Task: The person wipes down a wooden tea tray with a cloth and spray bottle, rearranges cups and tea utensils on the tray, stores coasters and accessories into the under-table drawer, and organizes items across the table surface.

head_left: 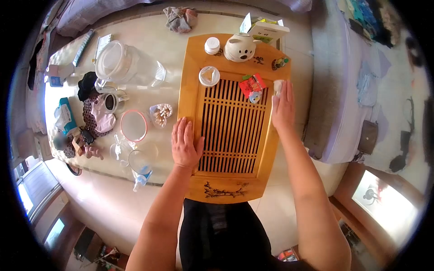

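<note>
A wooden tea tray (226,183) with a slatted middle lies in front of me. My left hand (184,144) rests flat on its left edge, fingers apart, holding nothing. At the upper right edge, my right hand (284,106) presses a white tissue or cloth (278,86) against the wood; part of it is hidden under the fingers. Beside that hand, a red packet (251,84) lies on the slats. Also on the tray are a white pot with a bear face (239,48), a white lidded jar (212,45), a round white container (209,77) and a small green figure (280,63).
Left of the tray, the pale table (153,40) carries a clear pitcher (110,61), a tub of cotton swabs (161,114), a round pink-rimmed mirror or lid (134,125) and a tissue pack (66,116). A crumpled cloth (180,19) lies behind. To the right stands a sofa (334,90).
</note>
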Demonstrator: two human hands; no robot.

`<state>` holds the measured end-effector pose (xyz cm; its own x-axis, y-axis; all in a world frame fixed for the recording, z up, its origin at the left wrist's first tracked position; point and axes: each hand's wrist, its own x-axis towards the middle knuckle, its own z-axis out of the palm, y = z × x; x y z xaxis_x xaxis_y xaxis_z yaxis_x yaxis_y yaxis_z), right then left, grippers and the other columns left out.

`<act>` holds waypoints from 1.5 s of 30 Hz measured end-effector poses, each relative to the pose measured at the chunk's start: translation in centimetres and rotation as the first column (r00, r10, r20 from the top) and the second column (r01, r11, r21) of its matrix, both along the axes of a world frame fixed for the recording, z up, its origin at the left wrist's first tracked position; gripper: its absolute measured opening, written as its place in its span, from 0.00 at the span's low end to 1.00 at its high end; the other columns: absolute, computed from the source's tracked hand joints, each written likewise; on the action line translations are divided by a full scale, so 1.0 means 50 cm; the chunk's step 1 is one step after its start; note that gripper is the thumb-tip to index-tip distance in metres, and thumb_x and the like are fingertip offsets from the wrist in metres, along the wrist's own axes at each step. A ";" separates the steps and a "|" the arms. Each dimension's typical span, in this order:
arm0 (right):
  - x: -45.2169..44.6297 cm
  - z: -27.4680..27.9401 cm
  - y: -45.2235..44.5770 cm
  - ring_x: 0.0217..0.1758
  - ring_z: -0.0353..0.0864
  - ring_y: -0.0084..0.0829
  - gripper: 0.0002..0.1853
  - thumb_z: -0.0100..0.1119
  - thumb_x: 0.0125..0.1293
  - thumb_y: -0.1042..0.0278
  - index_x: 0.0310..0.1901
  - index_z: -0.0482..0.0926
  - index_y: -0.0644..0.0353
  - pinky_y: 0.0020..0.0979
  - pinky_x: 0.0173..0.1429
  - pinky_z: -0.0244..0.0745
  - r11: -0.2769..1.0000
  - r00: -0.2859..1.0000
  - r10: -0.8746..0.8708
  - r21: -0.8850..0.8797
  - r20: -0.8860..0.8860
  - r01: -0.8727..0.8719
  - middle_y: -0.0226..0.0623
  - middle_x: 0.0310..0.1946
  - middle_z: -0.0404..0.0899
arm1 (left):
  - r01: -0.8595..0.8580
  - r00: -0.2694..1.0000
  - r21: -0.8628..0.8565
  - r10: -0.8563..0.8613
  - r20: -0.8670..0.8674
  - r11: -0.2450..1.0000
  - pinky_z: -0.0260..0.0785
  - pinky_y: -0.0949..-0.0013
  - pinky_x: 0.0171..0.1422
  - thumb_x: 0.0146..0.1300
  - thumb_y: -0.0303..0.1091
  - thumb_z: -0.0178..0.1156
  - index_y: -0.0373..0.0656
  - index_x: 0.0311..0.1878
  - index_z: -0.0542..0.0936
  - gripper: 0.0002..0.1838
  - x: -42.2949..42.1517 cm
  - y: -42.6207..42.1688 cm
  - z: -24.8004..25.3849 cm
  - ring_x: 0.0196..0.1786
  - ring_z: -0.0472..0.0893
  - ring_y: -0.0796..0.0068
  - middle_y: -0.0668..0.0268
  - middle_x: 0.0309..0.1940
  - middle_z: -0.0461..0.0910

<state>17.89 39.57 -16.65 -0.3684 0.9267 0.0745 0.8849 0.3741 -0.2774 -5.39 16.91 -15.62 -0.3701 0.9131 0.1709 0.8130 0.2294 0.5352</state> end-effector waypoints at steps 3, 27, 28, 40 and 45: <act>-0.038 -0.018 0.049 0.75 0.51 0.46 0.27 0.44 0.71 0.66 0.69 0.57 0.62 0.44 0.75 0.49 0.985 0.979 -0.175 -0.005 -0.109 0.175 0.48 0.71 0.52 | 0.004 0.999 -0.035 -0.005 -0.032 0.999 0.58 0.49 0.69 0.58 0.38 0.59 0.35 0.60 0.67 0.28 -0.001 0.002 -0.002 0.66 0.64 0.45 0.49 0.63 0.65; 0.151 0.024 -0.685 0.77 0.35 0.56 0.40 0.39 0.69 0.41 0.73 0.45 0.60 0.53 0.77 0.32 0.884 0.968 -0.170 -0.406 0.182 0.231 0.52 0.74 0.38 | 0.044 0.996 -0.059 -0.048 -0.074 0.997 0.56 0.47 0.69 0.59 0.35 0.57 0.35 0.58 0.67 0.25 0.004 0.006 0.005 0.65 0.64 0.44 0.48 0.63 0.64; 0.133 0.020 -0.699 0.77 0.34 0.56 0.41 0.38 0.69 0.39 0.74 0.44 0.58 0.53 0.77 0.31 0.889 0.964 -0.209 -0.379 0.167 0.258 0.51 0.75 0.37 | 0.047 0.996 -0.060 -0.052 -0.074 0.997 0.56 0.47 0.69 0.59 0.35 0.57 0.35 0.58 0.67 0.25 0.003 0.006 0.002 0.65 0.64 0.44 0.48 0.63 0.64; -0.164 0.040 -0.744 0.78 0.42 0.32 0.41 0.50 0.63 0.38 0.73 0.52 0.47 0.48 0.75 0.42 0.745 0.858 0.506 -0.456 -0.089 -0.487 0.28 0.75 0.47 | 0.074 0.989 -0.032 -0.078 -0.128 0.997 0.56 0.48 0.69 0.59 0.38 0.57 0.36 0.58 0.68 0.25 -0.002 -0.002 -0.017 0.65 0.63 0.44 0.48 0.63 0.64; -0.106 0.110 -0.655 0.79 0.39 0.36 0.37 0.46 0.68 0.42 0.73 0.49 0.46 0.52 0.76 0.42 0.597 0.828 0.532 -0.615 -0.177 -0.515 0.32 0.75 0.43 | 0.030 0.993 -0.031 -0.033 -0.114 0.999 0.57 0.50 0.69 0.59 0.38 0.57 0.36 0.59 0.68 0.26 0.002 0.002 -0.012 0.65 0.64 0.45 0.48 0.63 0.64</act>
